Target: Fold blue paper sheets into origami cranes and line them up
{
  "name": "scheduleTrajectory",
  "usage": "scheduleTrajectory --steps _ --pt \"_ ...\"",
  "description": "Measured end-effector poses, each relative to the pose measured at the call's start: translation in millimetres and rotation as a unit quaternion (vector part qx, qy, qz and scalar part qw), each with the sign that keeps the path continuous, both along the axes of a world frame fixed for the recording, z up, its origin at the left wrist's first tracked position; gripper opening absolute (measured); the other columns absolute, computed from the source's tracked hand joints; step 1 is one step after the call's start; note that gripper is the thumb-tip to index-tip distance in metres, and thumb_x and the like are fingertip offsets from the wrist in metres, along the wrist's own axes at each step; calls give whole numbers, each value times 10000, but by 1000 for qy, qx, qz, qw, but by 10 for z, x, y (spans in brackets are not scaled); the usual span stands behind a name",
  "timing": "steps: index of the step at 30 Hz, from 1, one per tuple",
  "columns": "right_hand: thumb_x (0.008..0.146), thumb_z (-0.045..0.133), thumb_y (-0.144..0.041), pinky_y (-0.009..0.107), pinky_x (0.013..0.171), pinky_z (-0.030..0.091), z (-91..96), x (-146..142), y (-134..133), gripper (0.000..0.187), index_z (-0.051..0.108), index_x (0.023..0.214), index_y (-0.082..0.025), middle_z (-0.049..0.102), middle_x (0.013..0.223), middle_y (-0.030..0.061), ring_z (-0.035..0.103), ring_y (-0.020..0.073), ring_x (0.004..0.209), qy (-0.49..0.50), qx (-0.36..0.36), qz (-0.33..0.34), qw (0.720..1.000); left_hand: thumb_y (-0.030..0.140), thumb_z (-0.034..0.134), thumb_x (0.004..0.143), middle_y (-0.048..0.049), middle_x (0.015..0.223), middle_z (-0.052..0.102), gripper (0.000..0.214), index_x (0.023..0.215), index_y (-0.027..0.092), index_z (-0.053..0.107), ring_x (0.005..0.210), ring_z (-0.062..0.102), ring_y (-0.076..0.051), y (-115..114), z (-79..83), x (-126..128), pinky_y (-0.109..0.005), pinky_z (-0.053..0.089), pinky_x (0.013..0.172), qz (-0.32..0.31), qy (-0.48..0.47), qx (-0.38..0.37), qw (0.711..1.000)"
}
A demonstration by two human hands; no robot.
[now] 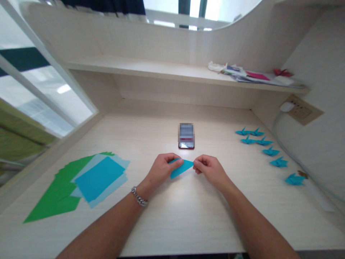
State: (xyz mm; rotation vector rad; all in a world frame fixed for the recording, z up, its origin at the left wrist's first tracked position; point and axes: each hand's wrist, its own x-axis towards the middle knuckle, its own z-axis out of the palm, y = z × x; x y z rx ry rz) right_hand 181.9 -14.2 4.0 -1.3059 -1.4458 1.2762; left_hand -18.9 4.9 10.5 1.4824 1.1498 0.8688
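A folded blue piece of origami paper (180, 170) is held between my two hands, just above the desk. My left hand (167, 166) grips its left side, thumb on top. At the pointed right tip, the thumb and fingers of my right hand (207, 167) pinch the paper. Beyond my hands a phone (186, 136) lies on the desk, its screen lit and blurred. To the right, several folded blue paper cranes (271, 151) stand in a staggered line. On the left, blue paper sheets (100, 178) lie over green paper (64, 194).
The desk (151, 223) has a raised shelf (161, 69) at the back, with papers (250, 75) piled on its right part. A white plug (287, 106) sits in the wall socket (306, 109); its cable (293, 156) runs down the right side. A mirror (188, 14) hangs above.
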Motion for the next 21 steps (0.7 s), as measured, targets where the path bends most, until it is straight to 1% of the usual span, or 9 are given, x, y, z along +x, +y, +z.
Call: scheduleTrajectory --steps 4,7,10,14,18,21 --pt "798 591 -354 261 569 460 -24 3 5 217 618 725 -151 648 659 36 565 124 554 -3 -14 4 1000 394 594 797 -58 752 666 280 780 138 705 674 559 -165 8 -8 -9 -268 424 596 -4 1 16 1000" --pt "786 596 -331 266 582 461 -28 21 12 191 626 735 -150 651 671 37 572 132 574 -3 -20 18 1000 392 574 810 -56 763 682 279 783 151 713 704 575 -175 4 19 -17 -275 437 621 -7 35 53 998" --pt "771 601 -281 266 613 453 0 0 -5 133 654 769 -159 645 673 22 575 141 625 -36 15 24 999 382 566 817 -47 760 700 269 783 166 721 712 593 -177 -19 44 -6 -276 447 647 -27 75 89 993" --pt "764 578 -224 251 604 426 52 -77 -52 108 670 772 -170 655 711 17 563 136 650 -89 47 41 994 352 559 826 -41 763 715 249 783 172 725 719 620 -176 -64 37 32 -274 459 683 -68 95 119 986" --pt "754 553 -200 231 544 375 68 -121 -76 116 661 725 -167 620 645 0 516 122 597 -136 51 50 988 344 561 828 -44 752 715 248 771 166 725 715 626 -177 -88 4 54 -269 461 681 -87 101 125 983" --pt "737 542 -190 224 511 343 69 -107 -68 120 648 688 -164 583 593 -13 483 114 563 -145 39 58 987 359 560 825 -48 742 711 263 773 161 725 709 622 -180 -83 -5 48 -274 460 675 -92 99 118 984"
